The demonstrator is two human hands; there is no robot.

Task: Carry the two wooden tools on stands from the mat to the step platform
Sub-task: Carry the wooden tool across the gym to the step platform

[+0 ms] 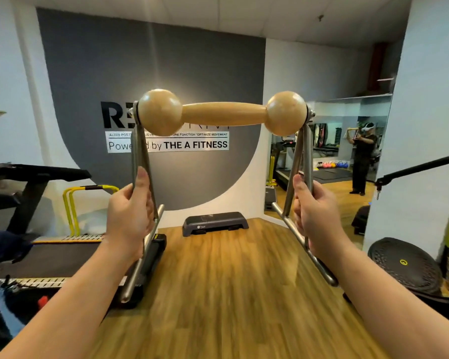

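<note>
A wooden tool (pixel 222 114), a pale roller with a ball at each end, hangs on a metal stand (pixel 297 156) that I hold up in front of me. My left hand (pixel 130 213) grips the stand's left legs. My right hand (pixel 315 216) grips the right legs. The dark step platform (pixel 214 222) lies on the wooden floor ahead, against the far wall, below the raised tool. No mat and no second tool are in view.
A treadmill (pixel 36 177) stands at the left, with yellow hurdle bars (pixel 73 203) behind it. A black balance disc (pixel 405 265) lies at the right. A wall mirror (pixel 347 156) at the right reflects a standing person. Wooden floor (pixel 231 281) stretches to the platform.
</note>
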